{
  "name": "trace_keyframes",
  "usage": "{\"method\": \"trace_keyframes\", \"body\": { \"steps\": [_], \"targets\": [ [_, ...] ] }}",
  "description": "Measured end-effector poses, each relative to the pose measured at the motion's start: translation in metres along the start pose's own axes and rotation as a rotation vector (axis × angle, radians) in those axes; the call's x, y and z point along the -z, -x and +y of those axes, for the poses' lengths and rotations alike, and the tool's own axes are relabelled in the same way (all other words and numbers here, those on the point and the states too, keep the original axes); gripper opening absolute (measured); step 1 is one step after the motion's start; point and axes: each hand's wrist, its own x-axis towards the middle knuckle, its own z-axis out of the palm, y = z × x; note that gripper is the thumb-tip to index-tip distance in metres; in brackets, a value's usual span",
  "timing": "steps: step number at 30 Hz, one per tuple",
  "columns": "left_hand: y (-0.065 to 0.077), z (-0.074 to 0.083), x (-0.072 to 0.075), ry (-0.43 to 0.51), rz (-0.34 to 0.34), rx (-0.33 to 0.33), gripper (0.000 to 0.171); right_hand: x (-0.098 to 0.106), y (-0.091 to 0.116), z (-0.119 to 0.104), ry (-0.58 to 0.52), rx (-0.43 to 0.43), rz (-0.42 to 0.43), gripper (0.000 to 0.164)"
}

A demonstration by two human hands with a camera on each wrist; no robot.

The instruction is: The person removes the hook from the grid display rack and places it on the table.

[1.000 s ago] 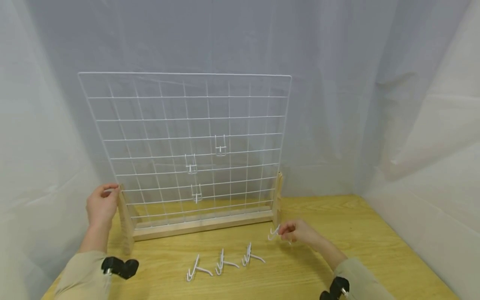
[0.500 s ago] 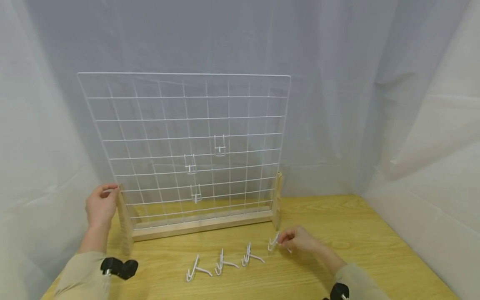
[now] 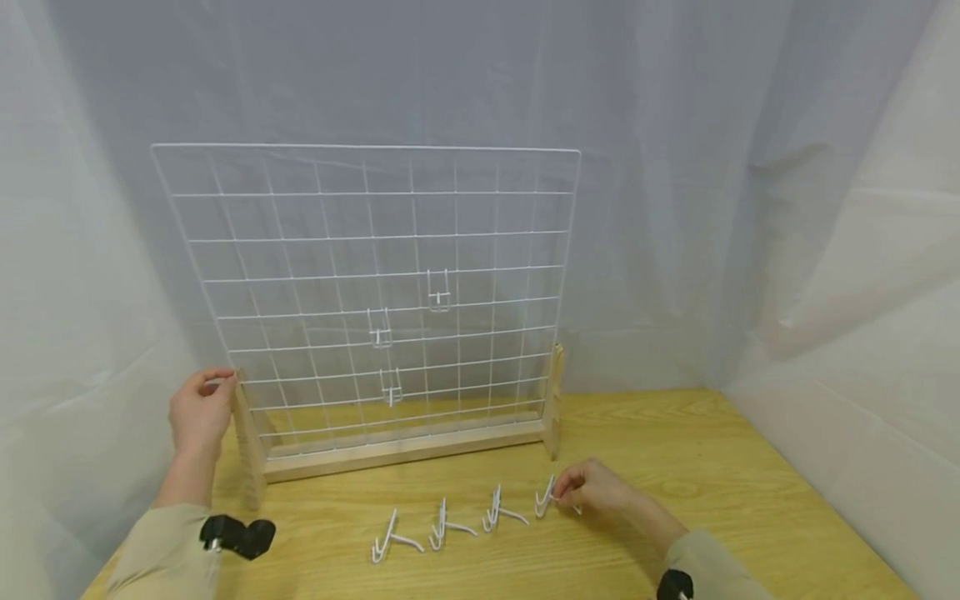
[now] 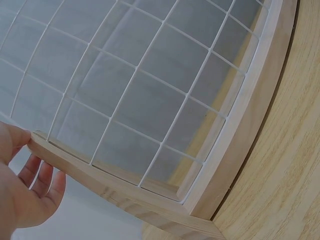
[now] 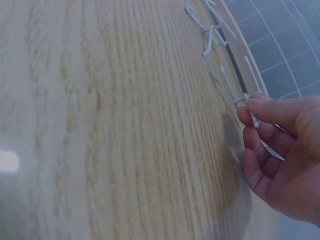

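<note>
At the left end of the wooden stand (image 3: 405, 452), my left hand (image 3: 199, 414) pinches the top of the side post (image 4: 75, 167). A white wire grid panel (image 3: 315, 277) stands upright in this stand, with three white hooks (image 3: 439, 302) hanging on it. My right hand (image 3: 596, 486) pinches a white wire hook (image 5: 245, 97) by its prong between thumb and fingers, low over the table. Left of it on the table lie three similar loose hooks (image 3: 495, 510) in a row. Whether the pinched hook touches the wood, I cannot tell.
The yellow wood-grain table (image 3: 720, 500) reaches right and forward from the stand. Pale plastic sheeting (image 3: 660, 250) hangs behind and on both sides. A black wrist camera (image 3: 238, 536) sits on the left sleeve.
My right hand has lowered the hook toward the table's front, nearly in line with the loose hooks. The left hand stays on the post.
</note>
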Motion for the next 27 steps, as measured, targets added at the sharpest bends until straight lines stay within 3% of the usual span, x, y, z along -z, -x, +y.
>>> {"method": "trace_keyframes", "body": {
  "steps": [5, 12, 22, 27],
  "targets": [
    [0.0003, 0.0007, -0.0003, -0.002, 0.000, -0.002, 0.019, -0.0005, -0.0006, 0.0042, 0.000, -0.011, 0.004, 0.011],
    [0.0017, 0.0006, -0.0014, -0.014, 0.007, -0.012, 0.033, 0.0004, 0.0001, 0.0037, -0.007, -0.012, 0.008, 0.013],
    [0.0017, 0.0007, 0.0000, 0.011, -0.004, -0.002, 0.017, -0.0016, -0.0003, 0.0037, 0.014, -0.006, 0.015, 0.012],
    [0.0020, 0.0005, -0.0003, 0.005, -0.014, -0.008, 0.022, -0.0025, -0.0011, 0.0030, 0.023, -0.014, 0.015, 0.011]
  ]
}}
